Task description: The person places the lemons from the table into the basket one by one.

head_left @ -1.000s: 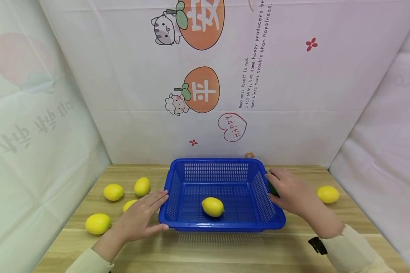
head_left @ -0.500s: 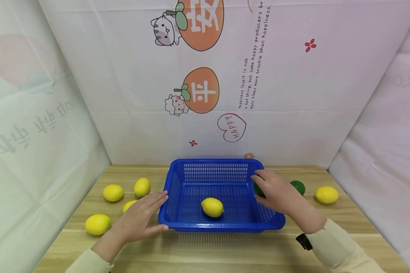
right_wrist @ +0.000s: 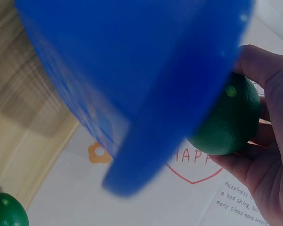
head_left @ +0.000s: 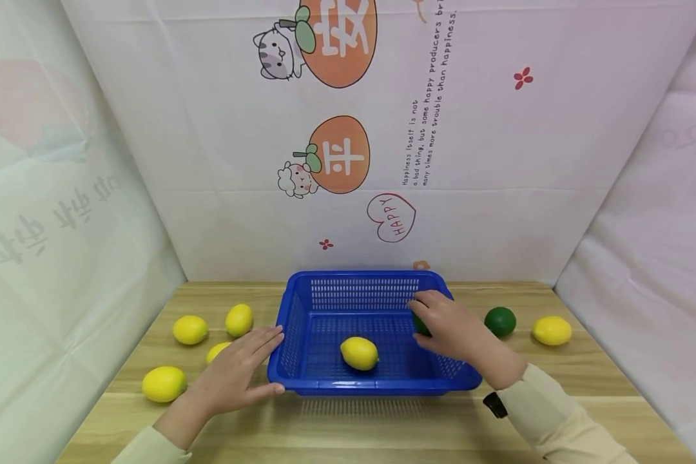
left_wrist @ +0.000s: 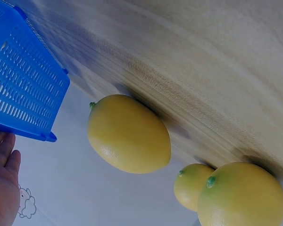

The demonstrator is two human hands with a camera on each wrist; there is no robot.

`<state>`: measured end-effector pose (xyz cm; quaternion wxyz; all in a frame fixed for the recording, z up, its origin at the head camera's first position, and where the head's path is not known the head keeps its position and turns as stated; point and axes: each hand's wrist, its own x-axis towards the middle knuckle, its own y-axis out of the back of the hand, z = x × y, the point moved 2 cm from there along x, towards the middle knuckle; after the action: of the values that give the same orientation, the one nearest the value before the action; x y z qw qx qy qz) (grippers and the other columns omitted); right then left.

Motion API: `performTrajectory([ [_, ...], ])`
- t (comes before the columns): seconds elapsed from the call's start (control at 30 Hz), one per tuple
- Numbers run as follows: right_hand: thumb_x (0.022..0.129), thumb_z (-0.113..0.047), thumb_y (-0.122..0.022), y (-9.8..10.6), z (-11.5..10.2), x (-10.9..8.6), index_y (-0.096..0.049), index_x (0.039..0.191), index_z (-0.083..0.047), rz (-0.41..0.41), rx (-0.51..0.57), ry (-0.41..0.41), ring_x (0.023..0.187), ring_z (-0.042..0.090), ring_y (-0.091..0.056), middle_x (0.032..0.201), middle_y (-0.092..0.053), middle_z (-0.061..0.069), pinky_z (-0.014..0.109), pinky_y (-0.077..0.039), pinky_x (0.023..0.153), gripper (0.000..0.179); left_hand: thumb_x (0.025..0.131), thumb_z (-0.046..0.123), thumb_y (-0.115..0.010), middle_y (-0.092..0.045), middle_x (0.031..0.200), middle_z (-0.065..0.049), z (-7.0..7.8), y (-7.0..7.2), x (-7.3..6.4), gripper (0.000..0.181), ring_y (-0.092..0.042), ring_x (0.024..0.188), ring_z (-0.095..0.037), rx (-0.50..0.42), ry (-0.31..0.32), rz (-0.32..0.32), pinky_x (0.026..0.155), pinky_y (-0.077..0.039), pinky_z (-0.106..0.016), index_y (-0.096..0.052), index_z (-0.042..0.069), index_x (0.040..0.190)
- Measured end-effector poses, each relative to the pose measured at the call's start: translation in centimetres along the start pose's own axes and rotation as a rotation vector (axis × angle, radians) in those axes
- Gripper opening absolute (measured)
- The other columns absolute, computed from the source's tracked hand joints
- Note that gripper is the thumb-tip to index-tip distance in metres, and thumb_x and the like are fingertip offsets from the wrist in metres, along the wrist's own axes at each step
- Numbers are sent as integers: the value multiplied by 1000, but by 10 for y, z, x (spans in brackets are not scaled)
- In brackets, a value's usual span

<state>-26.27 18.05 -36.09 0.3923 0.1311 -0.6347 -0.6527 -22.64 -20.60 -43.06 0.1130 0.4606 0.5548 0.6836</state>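
A blue plastic basket (head_left: 377, 385) stands on the wooden table with a single yellow lemon (head_left: 359, 354) in it. My right hand (head_left: 455, 328) is over the basket's right part and grips a dark green lime (right_wrist: 233, 120) between thumb and fingers; in the head view the hand covers most of that lime. My left hand (head_left: 232, 374) rests on the basket's left rim, its fingers fairly straight. In the left wrist view its fingertips (left_wrist: 2, 150) touch the underside of the rim.
Several lemons (head_left: 164, 384) lie on the table left of the basket, one partly behind my left hand. To the right are a second green lime (head_left: 501, 321) and another lemon (head_left: 551, 330). A printed white cloth (head_left: 470, 225) hangs behind, with more cloth at both sides.
My right hand has carried the lime leftward from outside the basket's right wall to above its inside. The second lime beside it has come into sight. The left hand stays on the rim.
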Motion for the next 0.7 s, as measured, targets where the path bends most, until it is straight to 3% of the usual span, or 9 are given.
performTrajectory([
  [0.2,79,-26,-81,-7,-5,7,-62,119,4,-45,25,-14,114,34,-56,121,-59,18,46,-50,95,53,87,61,-61,-48,143,-17,0,1,0,81,-48,128,-34,-7,12,-12,103,-43,-49,-53,-3,136],
  [0.7,78,-25,-81,-26,-18,18,-63,115,2,-62,81,21,108,30,-58,115,-61,15,42,-51,94,50,86,61,-61,-50,141,-18,-1,0,0,81,-50,126,-35,-10,-5,11,101,-45,-49,-54,-4,134],
])
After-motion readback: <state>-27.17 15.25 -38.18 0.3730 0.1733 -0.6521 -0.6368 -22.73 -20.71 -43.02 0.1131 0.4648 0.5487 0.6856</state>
